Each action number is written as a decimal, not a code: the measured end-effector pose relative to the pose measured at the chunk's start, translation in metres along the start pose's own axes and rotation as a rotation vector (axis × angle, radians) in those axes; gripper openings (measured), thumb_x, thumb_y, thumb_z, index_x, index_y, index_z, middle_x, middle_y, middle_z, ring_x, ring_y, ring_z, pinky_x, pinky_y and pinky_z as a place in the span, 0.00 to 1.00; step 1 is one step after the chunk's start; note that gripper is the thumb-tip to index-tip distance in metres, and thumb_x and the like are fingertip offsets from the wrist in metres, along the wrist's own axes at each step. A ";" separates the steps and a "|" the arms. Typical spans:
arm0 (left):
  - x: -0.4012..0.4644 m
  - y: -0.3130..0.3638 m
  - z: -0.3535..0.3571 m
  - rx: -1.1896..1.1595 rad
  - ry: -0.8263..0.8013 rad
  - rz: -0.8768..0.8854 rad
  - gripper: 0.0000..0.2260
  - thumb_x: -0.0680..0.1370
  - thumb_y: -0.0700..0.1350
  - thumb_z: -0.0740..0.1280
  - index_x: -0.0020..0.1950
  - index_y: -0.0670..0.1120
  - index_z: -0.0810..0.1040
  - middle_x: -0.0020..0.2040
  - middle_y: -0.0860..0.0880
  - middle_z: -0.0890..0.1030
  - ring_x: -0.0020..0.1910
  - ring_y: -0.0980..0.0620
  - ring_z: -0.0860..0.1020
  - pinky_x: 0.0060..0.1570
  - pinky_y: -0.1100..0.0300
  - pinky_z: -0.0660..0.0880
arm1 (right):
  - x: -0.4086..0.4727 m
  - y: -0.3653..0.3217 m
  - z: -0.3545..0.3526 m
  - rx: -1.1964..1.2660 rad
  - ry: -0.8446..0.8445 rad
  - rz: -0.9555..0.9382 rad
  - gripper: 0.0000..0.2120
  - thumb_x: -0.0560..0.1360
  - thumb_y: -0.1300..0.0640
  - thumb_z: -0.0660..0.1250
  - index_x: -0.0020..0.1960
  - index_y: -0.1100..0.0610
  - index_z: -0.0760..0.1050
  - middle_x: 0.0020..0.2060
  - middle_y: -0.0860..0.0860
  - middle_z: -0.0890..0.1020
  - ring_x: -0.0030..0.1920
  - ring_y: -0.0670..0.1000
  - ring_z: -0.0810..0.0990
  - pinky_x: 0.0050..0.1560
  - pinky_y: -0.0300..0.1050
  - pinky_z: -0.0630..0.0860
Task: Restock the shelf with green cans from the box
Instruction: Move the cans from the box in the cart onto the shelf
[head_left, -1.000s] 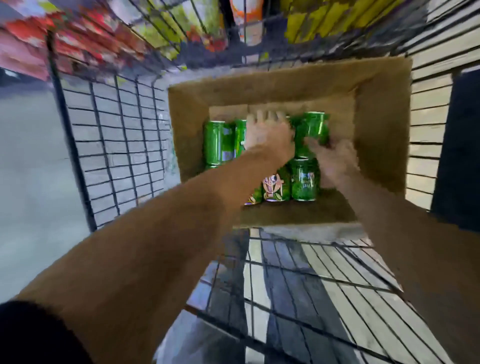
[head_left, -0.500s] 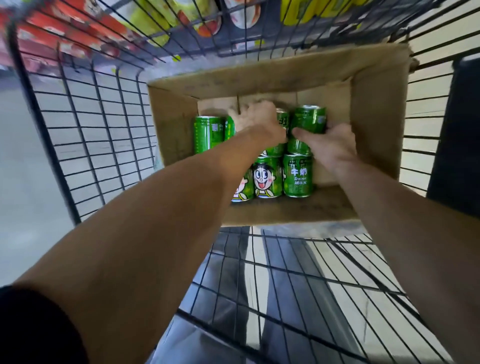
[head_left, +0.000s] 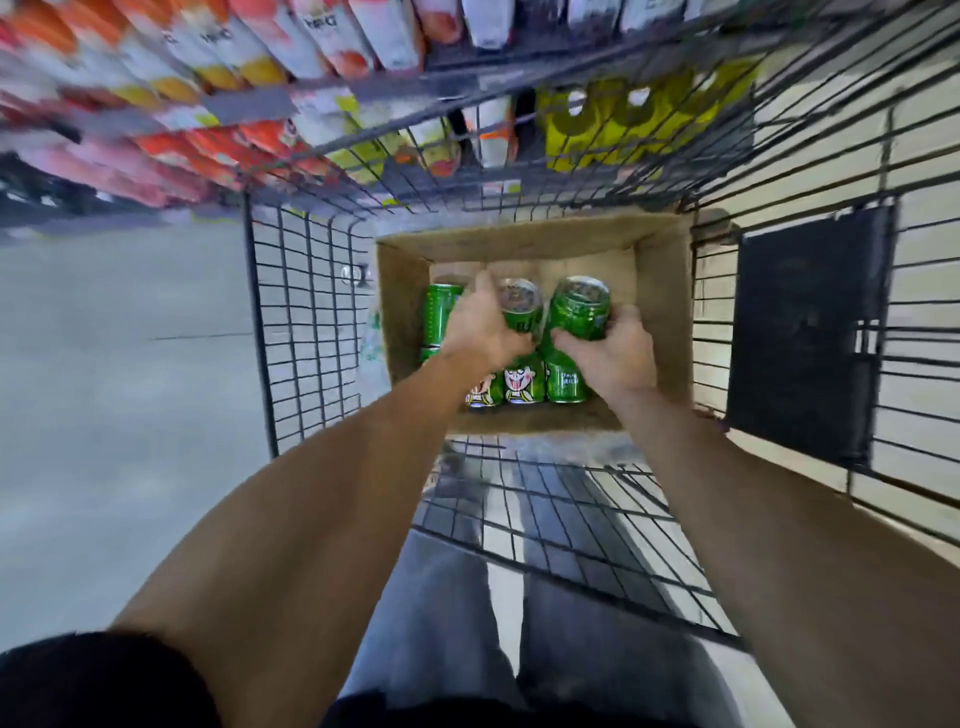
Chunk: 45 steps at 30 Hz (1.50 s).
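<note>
A brown cardboard box (head_left: 662, 291) sits at the far end of a black wire cart and holds several green drink cans. My left hand (head_left: 483, 327) grips one green can (head_left: 521, 306) with its silver top tilted toward me. My right hand (head_left: 610, 351) grips another green can (head_left: 579, 306), also raised and tilted. Three more cans (head_left: 524, 384) lie in a row below my hands, and one can (head_left: 439, 314) lies at the box's left side.
The wire cart (head_left: 291, 332) surrounds the box, with a dark panel (head_left: 805, 332) on its right wall. Beyond the cart, store shelves hold red and orange cartons (head_left: 218, 47) and yellow packs (head_left: 623, 124). Grey floor (head_left: 119, 364) lies to the left.
Both hands have closed on a can each and lifted them, tilting the tops up. The camera has pulled back and up, so the shelf shows above the cart.
</note>
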<state>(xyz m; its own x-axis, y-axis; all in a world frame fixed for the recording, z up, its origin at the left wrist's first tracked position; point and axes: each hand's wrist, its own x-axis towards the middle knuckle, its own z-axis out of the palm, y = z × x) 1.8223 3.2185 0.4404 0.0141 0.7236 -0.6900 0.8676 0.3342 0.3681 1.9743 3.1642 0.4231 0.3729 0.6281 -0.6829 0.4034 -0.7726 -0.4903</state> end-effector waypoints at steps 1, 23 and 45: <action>-0.010 -0.005 -0.009 -0.032 0.003 -0.010 0.37 0.63 0.47 0.81 0.65 0.42 0.66 0.61 0.44 0.77 0.58 0.45 0.76 0.55 0.57 0.73 | -0.008 -0.007 0.000 -0.006 -0.024 -0.012 0.28 0.64 0.43 0.78 0.58 0.55 0.76 0.51 0.53 0.83 0.52 0.54 0.81 0.48 0.43 0.75; -0.216 -0.205 -0.220 -0.698 0.501 0.276 0.31 0.62 0.49 0.82 0.62 0.49 0.75 0.45 0.63 0.79 0.40 0.72 0.77 0.38 0.73 0.73 | -0.265 -0.174 0.088 0.124 0.025 -0.585 0.27 0.66 0.44 0.77 0.61 0.48 0.71 0.47 0.42 0.79 0.52 0.48 0.79 0.50 0.43 0.75; -0.327 -0.317 -0.459 -0.698 0.802 0.488 0.28 0.61 0.53 0.81 0.58 0.53 0.77 0.48 0.59 0.82 0.45 0.65 0.80 0.42 0.66 0.78 | -0.420 -0.391 0.159 0.254 -0.005 -1.020 0.26 0.69 0.47 0.76 0.62 0.43 0.67 0.46 0.29 0.71 0.43 0.29 0.72 0.40 0.27 0.68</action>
<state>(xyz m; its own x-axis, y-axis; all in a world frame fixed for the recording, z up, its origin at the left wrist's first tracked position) 1.3147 3.1529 0.8354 -0.2636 0.9573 0.1185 0.3919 -0.0059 0.9200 1.5270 3.1881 0.8154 -0.0484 0.9921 0.1156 0.3371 0.1251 -0.9331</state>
